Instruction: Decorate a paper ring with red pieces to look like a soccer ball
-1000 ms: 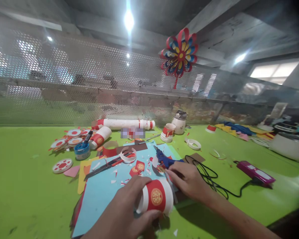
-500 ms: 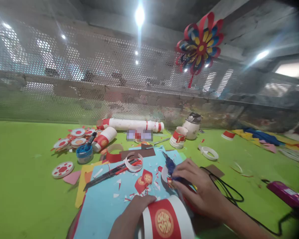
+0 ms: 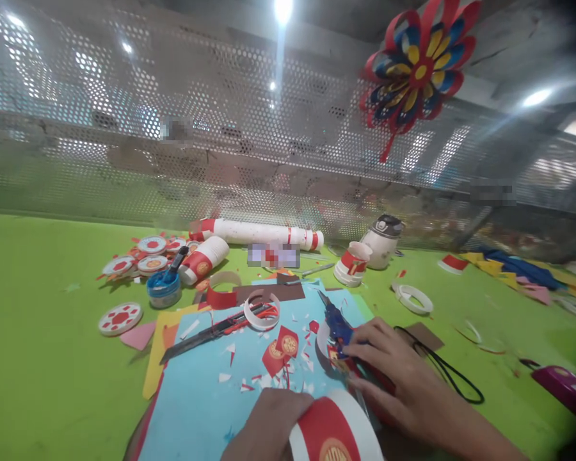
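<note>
My left hand (image 3: 273, 419) is closed around a white cardboard tube (image 3: 352, 422) with a red band and a gold emblem; the lower part of it is cut off by the frame. My right hand (image 3: 398, 371) is beside a blue glue gun (image 3: 336, 323), fingertips at its rear, fingers stretched and apart from the thumb. The gun's nozzle points away from me over the light-blue paper (image 3: 196, 384). Partly under it is a white ring (image 3: 323, 339). Red emblem cut-outs (image 3: 281, 351) and small scraps lie left of the gun.
A utility knife (image 3: 206, 336) lies on the paper with a white ring (image 3: 262, 310) over its handle. Behind stand a blue glue jar (image 3: 164, 290), a long white tube (image 3: 249, 232), a red-banded cup (image 3: 352, 264) and a white jug (image 3: 384, 243). A black cable (image 3: 451, 374) loops at right.
My right hand has drawn back a little from the glue gun, showing more of its blue body. The tube in my left hand has sunk lower in view. The camera has shifted slightly.
</note>
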`<state>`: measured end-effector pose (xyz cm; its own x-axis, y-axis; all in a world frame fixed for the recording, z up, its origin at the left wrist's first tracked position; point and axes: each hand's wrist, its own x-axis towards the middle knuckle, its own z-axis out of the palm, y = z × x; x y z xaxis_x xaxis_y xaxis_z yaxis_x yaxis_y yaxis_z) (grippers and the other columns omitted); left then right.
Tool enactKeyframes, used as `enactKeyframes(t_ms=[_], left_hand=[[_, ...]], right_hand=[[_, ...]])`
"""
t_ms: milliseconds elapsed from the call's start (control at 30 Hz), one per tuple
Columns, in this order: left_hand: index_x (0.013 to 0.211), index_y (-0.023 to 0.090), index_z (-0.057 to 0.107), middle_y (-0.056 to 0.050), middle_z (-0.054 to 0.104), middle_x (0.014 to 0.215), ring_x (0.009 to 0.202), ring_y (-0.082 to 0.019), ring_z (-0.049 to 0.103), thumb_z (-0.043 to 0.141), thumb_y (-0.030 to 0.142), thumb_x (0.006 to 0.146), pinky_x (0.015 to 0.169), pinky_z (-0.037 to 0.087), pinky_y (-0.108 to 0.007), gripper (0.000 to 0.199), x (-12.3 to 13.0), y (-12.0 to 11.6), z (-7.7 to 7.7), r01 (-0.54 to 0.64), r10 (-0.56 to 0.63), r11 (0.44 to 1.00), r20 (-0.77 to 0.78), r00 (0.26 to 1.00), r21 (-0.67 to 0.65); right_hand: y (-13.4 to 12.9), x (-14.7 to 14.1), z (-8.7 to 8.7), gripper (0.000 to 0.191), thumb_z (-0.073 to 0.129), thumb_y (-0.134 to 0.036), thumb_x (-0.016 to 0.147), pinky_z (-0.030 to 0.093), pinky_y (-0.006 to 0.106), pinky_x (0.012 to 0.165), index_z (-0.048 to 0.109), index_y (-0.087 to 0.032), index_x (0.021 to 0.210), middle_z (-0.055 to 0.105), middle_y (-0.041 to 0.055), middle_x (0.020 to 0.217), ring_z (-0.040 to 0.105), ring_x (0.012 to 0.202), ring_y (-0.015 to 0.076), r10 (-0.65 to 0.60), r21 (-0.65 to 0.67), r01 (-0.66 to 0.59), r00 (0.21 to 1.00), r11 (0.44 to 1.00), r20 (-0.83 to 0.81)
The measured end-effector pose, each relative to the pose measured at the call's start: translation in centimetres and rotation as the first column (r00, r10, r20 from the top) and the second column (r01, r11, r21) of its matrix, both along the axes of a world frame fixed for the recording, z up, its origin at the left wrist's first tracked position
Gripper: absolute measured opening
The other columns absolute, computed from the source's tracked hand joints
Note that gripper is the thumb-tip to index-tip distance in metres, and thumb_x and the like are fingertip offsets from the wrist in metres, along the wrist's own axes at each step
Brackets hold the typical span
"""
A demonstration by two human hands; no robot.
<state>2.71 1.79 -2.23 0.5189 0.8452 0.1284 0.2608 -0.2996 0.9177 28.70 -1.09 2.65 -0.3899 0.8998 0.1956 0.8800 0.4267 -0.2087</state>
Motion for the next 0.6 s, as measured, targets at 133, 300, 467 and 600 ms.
enactKeyframes(t_ms=[133, 300, 467, 600], left_hand=[[0.077, 0.030, 0.072, -0.005, 0.074, 0.080, 0.091, -0.030, 0.071, 0.055, 0.034, 0.084, 0.083, 0.051, -0.043, 0.019, 0.4, 0.1, 0.2, -0.043, 0.043, 0.999, 0.039, 0.998, -0.012], [0.109, 0.027, 0.063, -0.010, 0.069, 0.109, 0.096, -0.034, 0.068, 0.066, 0.043, 0.074, 0.075, 0.055, -0.040, 0.038, -0.2, -1.8, 0.1, -0.091, 0.094, 0.995, 0.096, 0.991, -0.037], [0.116, 0.022, 0.051, -0.013, 0.066, 0.108, 0.085, -0.029, 0.068, 0.070, 0.038, 0.069, 0.073, 0.056, -0.041, 0.054, -0.2, -3.1, 0.5, -0.145, 0.166, 0.983, 0.215, 0.962, -0.114], [0.113, 0.022, 0.059, -0.014, 0.064, 0.113, 0.092, -0.031, 0.066, 0.072, 0.033, 0.067, 0.077, 0.055, -0.044, 0.050, 0.0, -3.1, 1.5, -0.157, 0.187, 0.978, 0.248, 0.951, -0.137]], right_hand=[[0.2, -0.1, -0.1, 0.012, 0.050, -0.023, 0.096, 0.045, 0.049, 0.089, 0.061, -0.022, 0.101, 0.060, 0.0099, 0.106, 0.051, 0.103, 0.0274, 0.035, -0.003, -0.035, 0.999, 0.999, -0.027], [0.2, -0.6, -0.3, 0.016, 0.045, -0.013, 0.097, 0.044, 0.045, 0.084, 0.058, -0.018, 0.089, 0.058, 0.0072, 0.091, 0.052, 0.088, 0.0213, 0.113, 0.038, -0.109, 0.986, 0.993, -0.124], [0.1, -1.1, -0.7, 0.013, 0.049, -0.014, 0.097, 0.042, 0.042, 0.085, 0.058, -0.018, 0.088, 0.059, 0.0058, 0.088, 0.052, 0.085, 0.0195, 0.150, 0.105, -0.129, 0.963, 0.986, -0.224], [0.0, -1.6, -0.5, 0.012, 0.053, -0.017, 0.096, 0.044, 0.035, 0.078, 0.062, -0.018, 0.088, 0.062, 0.0051, 0.085, 0.055, 0.085, 0.0188, 0.137, 0.128, -0.099, 0.932, 0.987, -0.336]])
